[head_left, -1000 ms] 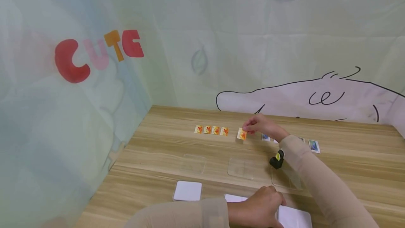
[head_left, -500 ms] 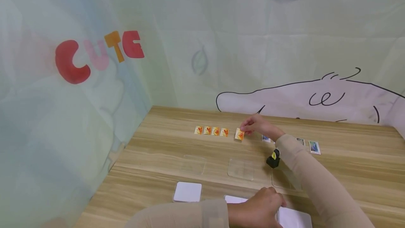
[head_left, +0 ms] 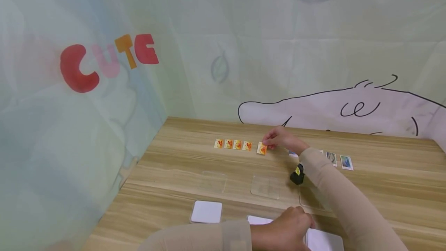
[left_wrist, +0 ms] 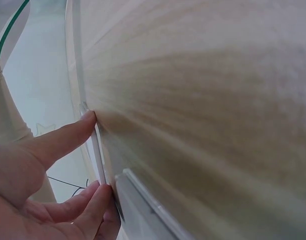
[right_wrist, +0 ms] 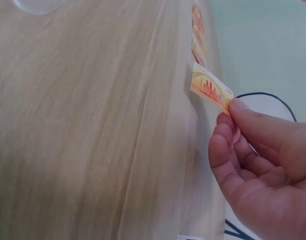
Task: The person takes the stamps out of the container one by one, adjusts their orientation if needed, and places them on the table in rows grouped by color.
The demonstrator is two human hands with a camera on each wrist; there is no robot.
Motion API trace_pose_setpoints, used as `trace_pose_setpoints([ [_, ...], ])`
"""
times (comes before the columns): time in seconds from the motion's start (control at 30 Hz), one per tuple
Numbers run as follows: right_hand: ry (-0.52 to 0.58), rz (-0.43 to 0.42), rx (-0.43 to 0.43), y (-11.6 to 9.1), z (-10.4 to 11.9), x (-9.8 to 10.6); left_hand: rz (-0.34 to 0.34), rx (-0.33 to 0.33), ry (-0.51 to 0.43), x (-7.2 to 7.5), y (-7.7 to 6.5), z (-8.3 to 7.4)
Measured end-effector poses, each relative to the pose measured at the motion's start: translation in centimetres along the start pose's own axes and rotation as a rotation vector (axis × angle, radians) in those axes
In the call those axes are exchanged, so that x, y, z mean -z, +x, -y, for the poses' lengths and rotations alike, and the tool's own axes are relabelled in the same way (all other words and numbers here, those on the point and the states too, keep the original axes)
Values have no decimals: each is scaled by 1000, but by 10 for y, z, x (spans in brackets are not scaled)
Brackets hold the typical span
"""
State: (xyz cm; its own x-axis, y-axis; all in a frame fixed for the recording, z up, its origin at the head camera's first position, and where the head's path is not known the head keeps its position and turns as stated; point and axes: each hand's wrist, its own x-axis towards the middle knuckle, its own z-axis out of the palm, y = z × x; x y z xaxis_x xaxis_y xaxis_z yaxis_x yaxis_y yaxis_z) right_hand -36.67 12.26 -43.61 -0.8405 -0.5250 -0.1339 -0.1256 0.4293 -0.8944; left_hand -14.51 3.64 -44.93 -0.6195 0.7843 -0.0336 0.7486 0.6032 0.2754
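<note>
Between thumb and fingertips, my right hand (head_left: 283,138) pinches an orange-and-yellow stamp (right_wrist: 210,89) by one corner, tilted just above the table. Several similar orange stamps (head_left: 237,145) lie in a row to its left. Right of it, a row of bluish stamps (head_left: 346,162) is partly hidden by my right forearm. Near the front edge, my left hand (head_left: 288,226) grips a thin, pale flat case (left_wrist: 97,152) by its edges, thumb on one side and fingers on the other. White square cases (head_left: 325,240) lie beside that hand.
Clear plastic squares (head_left: 266,187) lie across the middle of the wooden table (head_left: 167,177). Another white square (head_left: 206,211) is at the front left. A black device with a yellow mark (head_left: 297,174) is on my right wrist. Printed fabric walls (head_left: 202,80) stand behind and left.
My right hand has moved slightly left with the orange stamp, closer to the orange row and lower to the table. The left hand stays where it was.
</note>
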Motion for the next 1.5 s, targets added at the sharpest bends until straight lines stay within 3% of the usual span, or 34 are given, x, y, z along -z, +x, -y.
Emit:
trace_pose_setpoints([
  [0.2, -23, -18, -5, 5, -2, -3, 44, 16, -61, 1, 1, 1],
  [0.63, -94, -80, -7, 10, -2, -9, 23, 9, -27, 1, 1, 0],
  [1.03, -325, -111, 64, 13, 4, -15, -15, -13, 24, 2, 1, 1],
  [1.5, -424, -134, 137, 18, 0, -23, -16, -32, 24, 0, 0, 3],
])
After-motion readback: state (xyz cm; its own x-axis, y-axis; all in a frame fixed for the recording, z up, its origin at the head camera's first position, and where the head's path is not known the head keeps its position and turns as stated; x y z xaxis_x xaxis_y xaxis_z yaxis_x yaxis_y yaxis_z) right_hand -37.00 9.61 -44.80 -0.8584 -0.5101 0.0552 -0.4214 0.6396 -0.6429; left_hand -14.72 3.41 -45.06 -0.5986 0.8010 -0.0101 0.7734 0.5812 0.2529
